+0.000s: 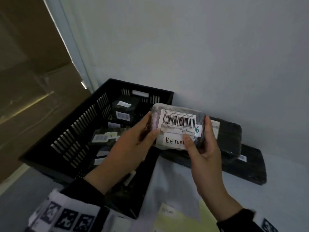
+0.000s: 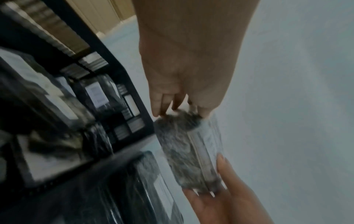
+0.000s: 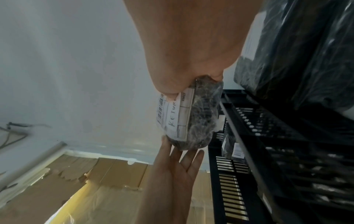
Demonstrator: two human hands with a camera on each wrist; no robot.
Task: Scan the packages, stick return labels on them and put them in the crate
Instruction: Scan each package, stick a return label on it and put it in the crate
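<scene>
Two hands hold one small package up in the air, just past the right side of the black crate. The package is wrapped in dark plastic. It has a white barcode label on top, and under that a white return label with "RETUR" written on it. The left hand holds the left end, with its fingers behind the package and its thumb on the front edge. The right hand grips the right end, with its fingers curled round the side and its thumb pressing on the return label. The crate already has some dark packages with white labels in it. Two bigger dark packages lie stacked on the white table behind the hands, next to the crate. Some pale yellow paper lies near the bottom edge.
</scene>
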